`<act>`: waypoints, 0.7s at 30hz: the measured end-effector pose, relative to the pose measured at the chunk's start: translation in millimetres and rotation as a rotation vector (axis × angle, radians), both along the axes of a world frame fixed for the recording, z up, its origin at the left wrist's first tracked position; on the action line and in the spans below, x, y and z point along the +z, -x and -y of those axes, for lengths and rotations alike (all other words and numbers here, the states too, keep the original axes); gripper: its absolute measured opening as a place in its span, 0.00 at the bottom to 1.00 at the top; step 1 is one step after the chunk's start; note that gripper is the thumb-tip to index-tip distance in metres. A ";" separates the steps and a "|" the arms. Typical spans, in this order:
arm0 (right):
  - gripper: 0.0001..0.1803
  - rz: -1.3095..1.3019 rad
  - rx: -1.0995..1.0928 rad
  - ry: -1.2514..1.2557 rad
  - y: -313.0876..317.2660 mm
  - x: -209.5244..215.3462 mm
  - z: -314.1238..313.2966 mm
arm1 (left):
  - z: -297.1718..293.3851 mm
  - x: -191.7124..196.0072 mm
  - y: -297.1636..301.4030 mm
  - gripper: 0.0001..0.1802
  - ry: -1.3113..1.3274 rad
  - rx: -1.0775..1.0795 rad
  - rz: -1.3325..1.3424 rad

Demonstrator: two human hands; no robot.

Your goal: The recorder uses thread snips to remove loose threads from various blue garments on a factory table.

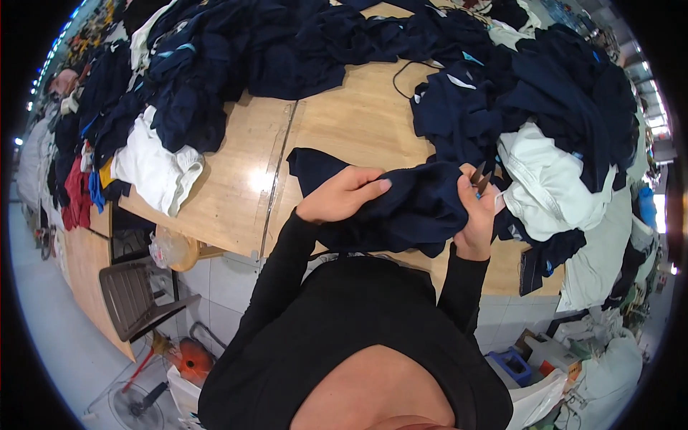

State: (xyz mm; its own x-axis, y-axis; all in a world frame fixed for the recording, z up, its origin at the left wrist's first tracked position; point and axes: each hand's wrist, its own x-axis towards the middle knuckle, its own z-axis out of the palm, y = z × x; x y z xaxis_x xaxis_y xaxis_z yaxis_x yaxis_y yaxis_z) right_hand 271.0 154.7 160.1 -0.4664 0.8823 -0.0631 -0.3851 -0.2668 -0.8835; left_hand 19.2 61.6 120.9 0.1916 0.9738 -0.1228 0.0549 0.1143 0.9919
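A dark navy garment (pixel 408 204) is stretched between my hands just above the near edge of the table. My left hand (pixel 344 193) grips its left part, thumb lying on top of the cloth. At the garment's right end, my right hand (pixel 475 218) is closed around a pair of thread snips (pixel 481 178) and also touches the cloth. The snips' two dark pointed blades stick up past the fingers, slightly apart. Their handle is mostly hidden in the hand.
Navy garments (pixel 287 54) heap along the far side of the wooden table (pixel 358 115). White garments lie at left (pixel 154 165) and right (pixel 548 179), the latter close to my right hand. A brown chair (pixel 136 301) and a fan (pixel 136 405) stand at lower left.
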 end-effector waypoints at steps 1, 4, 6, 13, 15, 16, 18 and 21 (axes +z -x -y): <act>0.06 0.001 -0.015 0.002 -3.9 -5.8 -3.6 | 10.5 -6.9 -2.6 0.21 0.075 0.036 0.276; 0.09 0.525 -0.129 -0.434 2.0 -23.4 -13.2 | 35.3 -8.4 -6.5 0.23 0.121 0.119 0.748; 0.09 0.505 -0.225 -0.397 6.0 -27.8 -0.5 | 49.9 -18.9 4.4 0.33 0.147 0.197 0.969; 0.10 0.488 -0.185 -0.319 22.7 -26.0 10.3 | 83.0 -31.8 21.2 0.49 0.025 0.325 1.114; 0.10 0.470 -0.097 -0.386 30.8 -20.3 19.7 | 85.6 -31.5 21.5 0.51 0.033 0.341 1.103; 0.10 0.475 -0.071 -0.409 34.5 -20.8 22.6 | 86.8 -30.8 21.1 0.53 0.044 0.348 1.091; 0.10 0.480 -0.035 -0.413 37.7 -22.2 31.0 | 86.1 -35.1 16.3 0.54 0.031 0.335 1.126; 0.09 0.470 0.030 -0.423 43.7 -23.7 39.8 | 85.0 -44.1 14.1 0.57 -0.001 0.313 1.175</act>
State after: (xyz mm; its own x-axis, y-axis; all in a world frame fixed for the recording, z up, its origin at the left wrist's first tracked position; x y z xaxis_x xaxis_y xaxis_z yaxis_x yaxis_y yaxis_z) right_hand 227.3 114.9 136.4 -0.4990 0.8625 0.0844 0.0715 0.1381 -0.9878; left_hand 5.1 -23.4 76.8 -0.0573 0.9979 -0.0318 -0.9074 -0.0388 0.4184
